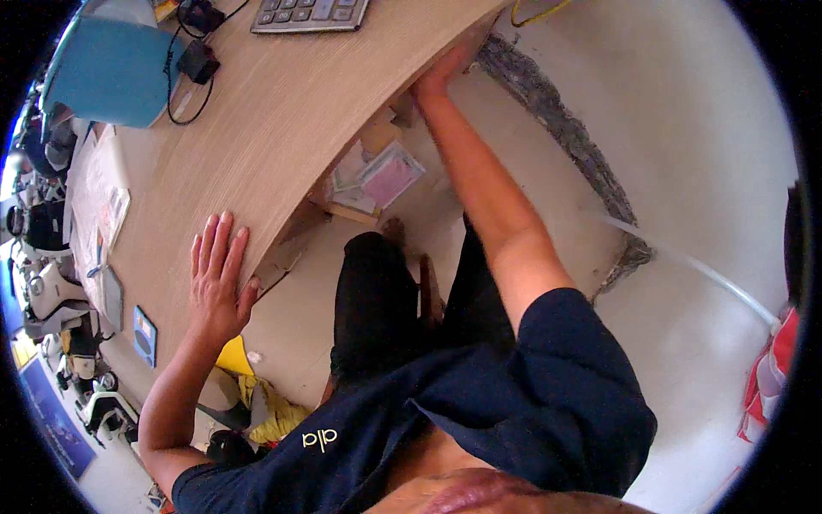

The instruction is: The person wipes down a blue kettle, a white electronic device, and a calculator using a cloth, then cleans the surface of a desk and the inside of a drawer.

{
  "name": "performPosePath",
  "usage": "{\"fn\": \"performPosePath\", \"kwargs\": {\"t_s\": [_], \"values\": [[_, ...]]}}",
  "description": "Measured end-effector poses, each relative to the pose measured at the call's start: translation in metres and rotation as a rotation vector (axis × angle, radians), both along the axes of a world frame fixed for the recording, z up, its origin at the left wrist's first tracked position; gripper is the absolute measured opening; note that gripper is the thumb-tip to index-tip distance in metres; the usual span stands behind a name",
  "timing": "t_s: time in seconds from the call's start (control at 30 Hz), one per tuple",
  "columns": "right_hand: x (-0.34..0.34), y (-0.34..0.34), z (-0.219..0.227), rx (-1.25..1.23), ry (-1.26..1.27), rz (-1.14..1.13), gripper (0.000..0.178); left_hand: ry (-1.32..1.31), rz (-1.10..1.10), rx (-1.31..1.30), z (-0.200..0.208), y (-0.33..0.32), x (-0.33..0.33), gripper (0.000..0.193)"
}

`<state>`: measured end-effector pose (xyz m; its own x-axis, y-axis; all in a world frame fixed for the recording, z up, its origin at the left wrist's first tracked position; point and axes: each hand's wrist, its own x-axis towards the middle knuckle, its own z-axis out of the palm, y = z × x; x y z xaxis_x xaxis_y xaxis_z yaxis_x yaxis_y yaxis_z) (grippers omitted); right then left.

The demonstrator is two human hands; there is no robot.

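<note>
My left hand (218, 274) lies flat on the light wood-grain desk (248, 128), fingers stretched out and thumb near its curved edge. Nothing is in it. At the far end of that edge is my right hand (441, 75), its arm stretched forward. The fingers of this hand are mostly hidden by the desk edge, so what they touch or hold does not show. Below the desk, an open drawer or shelf (355, 212) bears papers and a pink card in a clear sleeve (392, 174).
On the desk are a calculator (310, 13), a black adapter (199, 62) with a cable, a teal container (111, 68), papers (101, 188) and a blue box (145, 336). A white tube (693, 265) crosses near a broken dark strip (556, 111). Scooters (60, 300) stand beyond.
</note>
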<state>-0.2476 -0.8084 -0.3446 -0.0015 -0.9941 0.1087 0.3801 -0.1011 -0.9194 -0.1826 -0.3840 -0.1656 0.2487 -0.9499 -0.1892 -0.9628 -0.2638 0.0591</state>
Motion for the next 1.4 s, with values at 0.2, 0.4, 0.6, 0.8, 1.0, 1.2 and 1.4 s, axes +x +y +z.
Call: {"fn": "performPosePath", "kwargs": {"t_s": [0.2,0.4,0.6,0.8,1.0,1.2,1.4], "values": [[0.002,0.032,0.020,0.150,-0.189,-0.042,0.045,0.020,-0.046,-0.112,-0.009,0.002,0.003,0.066],[0.001,0.056,0.024,0.163,-0.084,-0.189,0.039,0.002,-0.036,-0.082,-0.004,-0.002,-0.002,0.066],[-0.006,0.022,-0.023,-0.030,0.384,-0.119,0.028,-0.032,-0.073,-0.135,-0.012,0.005,0.002,0.064],[-0.042,0.003,0.014,0.054,0.202,-0.266,0.030,-0.034,-0.009,-0.120,-0.007,0.008,-0.007,0.064],[0.019,0.075,-0.005,-0.053,0.253,-0.183,0.036,-0.040,-0.036,-0.119,-0.010,0.003,-0.004,0.064],[-0.003,0.058,-0.007,-0.007,0.238,-0.121,0.035,-0.054,-0.046,-0.111,-0.009,-0.004,-0.002,0.064],[-0.090,-0.022,0.002,0.659,-0.258,-0.125,0.052,-0.033,-0.017,-0.116,-0.012,0.003,-0.005,0.064]]}}
